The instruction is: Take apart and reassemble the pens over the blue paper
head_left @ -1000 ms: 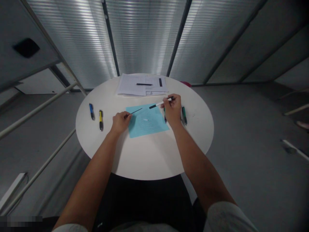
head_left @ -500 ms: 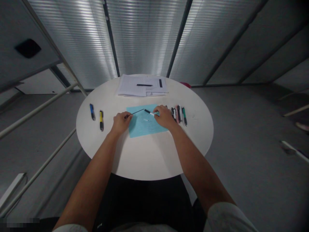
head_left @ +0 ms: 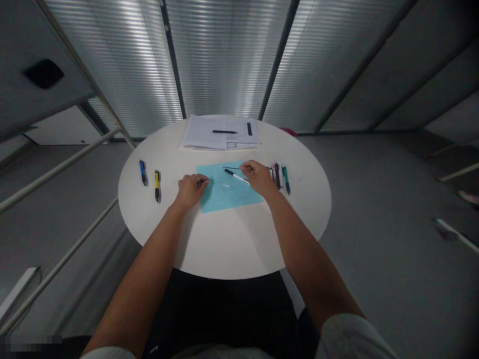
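Observation:
My left hand is closed on a short dark pen part over the left edge of a blue sheet of paper. Between the fingertips of my right hand is a thin dark pen refill, pointing left above the sheet. Just below the refill lies a white pen with a black end, its right end close to my right fingers. A small pale piece rests on the paper between the hands.
Several pens lie side by side right of my right hand, a green pen outermost. A blue pen and a yellow pen lie left. White papers with a black pen sit at the round table's back.
The thin refill that stuck out from my left hand is now in my right hand. My right hand has let go of the white pen, and my left hand keeps the dark part.

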A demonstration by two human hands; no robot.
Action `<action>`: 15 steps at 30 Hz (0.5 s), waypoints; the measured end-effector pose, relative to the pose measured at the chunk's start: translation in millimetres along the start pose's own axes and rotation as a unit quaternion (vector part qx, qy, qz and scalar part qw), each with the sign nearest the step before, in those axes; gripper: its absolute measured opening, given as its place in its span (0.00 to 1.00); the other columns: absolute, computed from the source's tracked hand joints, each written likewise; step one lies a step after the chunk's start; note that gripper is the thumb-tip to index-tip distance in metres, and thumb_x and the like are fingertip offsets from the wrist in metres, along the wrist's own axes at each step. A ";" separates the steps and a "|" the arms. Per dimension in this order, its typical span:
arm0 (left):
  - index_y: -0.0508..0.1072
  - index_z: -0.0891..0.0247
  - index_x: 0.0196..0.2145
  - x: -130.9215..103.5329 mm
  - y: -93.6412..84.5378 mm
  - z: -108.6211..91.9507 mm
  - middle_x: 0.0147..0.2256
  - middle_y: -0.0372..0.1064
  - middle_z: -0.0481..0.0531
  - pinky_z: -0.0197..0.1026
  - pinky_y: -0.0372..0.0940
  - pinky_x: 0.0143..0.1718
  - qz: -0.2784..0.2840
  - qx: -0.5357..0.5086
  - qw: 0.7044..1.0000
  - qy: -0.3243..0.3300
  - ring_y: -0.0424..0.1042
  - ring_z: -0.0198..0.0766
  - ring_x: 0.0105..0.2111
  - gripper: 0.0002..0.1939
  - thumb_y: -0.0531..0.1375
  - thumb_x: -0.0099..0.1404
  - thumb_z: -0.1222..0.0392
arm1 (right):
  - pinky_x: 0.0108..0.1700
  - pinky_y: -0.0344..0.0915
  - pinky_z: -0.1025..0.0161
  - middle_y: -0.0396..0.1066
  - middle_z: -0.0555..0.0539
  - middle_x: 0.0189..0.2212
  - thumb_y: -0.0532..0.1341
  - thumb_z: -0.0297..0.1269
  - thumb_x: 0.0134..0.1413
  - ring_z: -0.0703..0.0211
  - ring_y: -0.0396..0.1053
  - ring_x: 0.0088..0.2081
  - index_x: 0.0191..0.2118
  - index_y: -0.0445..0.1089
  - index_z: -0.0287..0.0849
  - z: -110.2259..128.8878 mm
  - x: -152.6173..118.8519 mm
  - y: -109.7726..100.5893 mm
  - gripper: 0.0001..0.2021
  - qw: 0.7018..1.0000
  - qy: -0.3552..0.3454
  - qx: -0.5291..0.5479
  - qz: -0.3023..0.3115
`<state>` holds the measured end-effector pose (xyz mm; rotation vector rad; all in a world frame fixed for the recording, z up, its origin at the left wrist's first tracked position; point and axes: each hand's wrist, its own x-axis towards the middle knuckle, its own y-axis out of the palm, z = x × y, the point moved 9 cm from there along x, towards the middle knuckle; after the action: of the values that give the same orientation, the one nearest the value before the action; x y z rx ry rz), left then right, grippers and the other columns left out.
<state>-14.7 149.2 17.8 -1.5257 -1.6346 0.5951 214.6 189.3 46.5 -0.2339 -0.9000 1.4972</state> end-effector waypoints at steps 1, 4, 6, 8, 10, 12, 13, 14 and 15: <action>0.79 0.56 0.43 -0.1 1.3 -0.9 0.40 0.77 0.55 0.51 0.59 0.48 0.002 0.028 1.000 0.001 0.69 0.49 0.43 0.15 0.56 0.65 0.53 | 0.39 0.59 0.62 0.73 0.49 0.30 0.57 0.38 0.59 0.59 0.67 0.33 0.41 0.72 0.42 1.8 -0.6 0.6 0.09 1.000 -0.007 -0.013 -0.003; 0.77 0.54 0.47 -0.2 6.1 -3.1 0.42 0.76 0.57 0.55 0.58 0.49 0.008 0.067 0.998 0.010 0.67 0.53 0.46 0.16 0.56 0.64 0.54 | 0.45 0.59 0.58 0.75 0.48 0.33 0.58 0.36 0.58 0.55 0.67 0.39 0.43 0.72 0.45 15.4 -6.4 15.3 0.09 0.994 -0.058 -0.082 0.036; 0.76 0.53 0.50 0.3 7.3 -2.5 0.42 0.75 0.56 0.56 0.58 0.49 0.007 0.054 0.998 0.012 0.67 0.54 0.46 0.18 0.58 0.63 0.56 | 0.48 0.57 0.54 0.75 0.47 0.35 0.59 0.35 0.58 0.52 0.66 0.43 0.40 0.73 0.46 22.2 -11.8 26.5 0.07 0.984 -0.083 -0.139 0.069; 0.75 0.54 0.52 1.4 5.5 -0.2 0.41 0.75 0.56 0.54 0.59 0.49 -0.001 0.013 1.000 0.012 0.67 0.53 0.45 0.21 0.59 0.61 0.59 | 0.49 0.56 0.51 0.74 0.46 0.38 0.59 0.36 0.57 0.49 0.64 0.46 0.38 0.74 0.46 24.0 -14.7 30.9 0.06 0.977 -0.091 -0.177 0.079; 0.76 0.57 0.52 2.9 2.0 3.5 0.41 0.76 0.56 0.52 0.61 0.48 -0.011 -0.049 0.999 0.010 0.69 0.50 0.43 0.22 0.59 0.59 0.62 | 0.50 0.56 0.51 0.73 0.44 0.42 0.60 0.36 0.57 0.47 0.63 0.48 0.39 0.74 0.46 21.0 -13.5 27.1 0.07 0.978 -0.083 -0.183 0.061; 0.78 0.60 0.48 4.5 -2.5 8.2 0.42 0.75 0.57 0.50 0.63 0.47 -0.025 -0.121 0.992 0.005 0.70 0.47 0.39 0.21 0.59 0.57 0.64 | 0.50 0.56 0.51 0.72 0.43 0.44 0.59 0.36 0.57 0.47 0.63 0.49 0.42 0.74 0.46 13.6 -9.2 19.2 0.09 0.984 -0.063 -0.164 0.027; 0.79 0.60 0.46 5.1 -4.2 10.2 0.43 0.75 0.58 0.50 0.64 0.46 -0.032 -0.154 0.988 0.004 0.70 0.46 0.38 0.19 0.59 0.56 0.64 | 0.50 0.57 0.51 0.71 0.43 0.45 0.58 0.35 0.57 0.47 0.63 0.49 0.43 0.73 0.45 9.0 -6.7 15.2 0.09 0.987 -0.052 -0.153 0.010; 0.80 0.61 0.44 5.6 -5.0 11.9 0.43 0.75 0.58 0.50 0.64 0.46 -0.035 -0.182 0.983 0.002 0.71 0.46 0.37 0.18 0.60 0.56 0.64 | 0.51 0.57 0.51 0.71 0.43 0.44 0.58 0.35 0.57 0.48 0.63 0.48 0.43 0.73 0.45 4.3 -4.4 12.0 0.10 0.989 -0.041 -0.145 -0.003; 0.80 0.60 0.43 5.8 -5.2 14.1 0.43 0.75 0.57 0.50 0.64 0.46 -0.039 -0.208 0.977 -0.005 0.71 0.45 0.37 0.17 0.60 0.55 0.63 | 0.51 0.57 0.51 0.71 0.42 0.44 0.57 0.34 0.57 0.48 0.64 0.48 0.42 0.73 0.45 0.2 -2.5 9.9 0.10 0.990 -0.032 -0.139 -0.011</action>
<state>-28.8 156.6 15.3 -1.7418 -1.9012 0.2219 207.4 188.1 39.3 -0.3786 -1.1608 1.3622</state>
